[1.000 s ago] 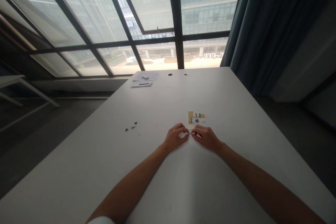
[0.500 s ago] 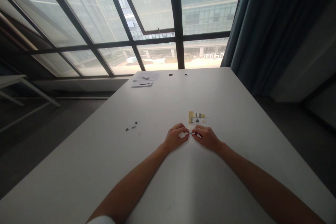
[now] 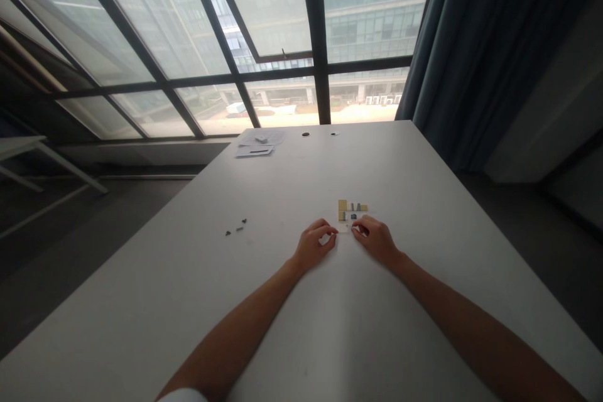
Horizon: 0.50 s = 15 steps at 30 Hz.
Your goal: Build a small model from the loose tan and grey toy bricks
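Observation:
My left hand (image 3: pixel 316 244) rests on the white table with thumb and forefinger pinched together, at the left end of a small pale flat piece (image 3: pixel 343 230). Whether it grips that piece is too small to tell. My right hand (image 3: pixel 375 238) is closed in a pinch just to the right, a short gap from the left fingertips; anything between its fingers is hidden. Right beyond the hands lie yellow block-like pieces (image 3: pixel 343 205), with small grey parts (image 3: pixel 358 206) among them. A small black part (image 3: pixel 353 217) sits just in front of those.
Several small dark parts (image 3: pixel 240 228) lie to the left on the table (image 3: pixel 282 188). Papers (image 3: pixel 255 151) with a small white object lie at the far left corner. Two round holes are near the far edge, below the window. A dark curtain (image 3: pixel 438 63) hangs at right.
My hands have drawn apart: the right fingertips moved right and slightly away from me, the left ones slightly left and away. The pale flat piece now shows between them.

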{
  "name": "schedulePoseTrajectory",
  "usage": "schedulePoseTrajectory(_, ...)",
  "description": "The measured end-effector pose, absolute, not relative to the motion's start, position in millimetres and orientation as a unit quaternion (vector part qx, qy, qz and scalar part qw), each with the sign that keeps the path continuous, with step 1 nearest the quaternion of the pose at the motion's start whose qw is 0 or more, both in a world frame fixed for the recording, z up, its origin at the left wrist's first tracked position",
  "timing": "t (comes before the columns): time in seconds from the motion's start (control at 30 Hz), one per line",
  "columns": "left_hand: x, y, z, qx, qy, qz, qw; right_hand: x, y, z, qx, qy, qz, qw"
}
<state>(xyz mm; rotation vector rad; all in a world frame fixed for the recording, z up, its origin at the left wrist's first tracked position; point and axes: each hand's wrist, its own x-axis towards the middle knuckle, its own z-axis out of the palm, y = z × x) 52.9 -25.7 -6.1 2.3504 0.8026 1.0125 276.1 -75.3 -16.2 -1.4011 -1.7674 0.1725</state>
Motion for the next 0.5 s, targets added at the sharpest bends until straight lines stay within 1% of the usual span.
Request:
schedulePoseTrajectory(0.17,53,-25,-8,0.851,0.29,0.371,0.234,285,-69,-26,-0.633,-0.658,0.045,0.406)
schedulePoseTrajectory(0.4,53,-26,-5,0.849,0.294,0.366,0.241,282,-68,-27,-0.68,-0.647,0.051,0.34)
schedulePoseTrajectory(0.5,54,-26,-4,0.85,0.293,0.368,0.238,280,-68,-25,-0.689,-0.644,0.051,0.328)
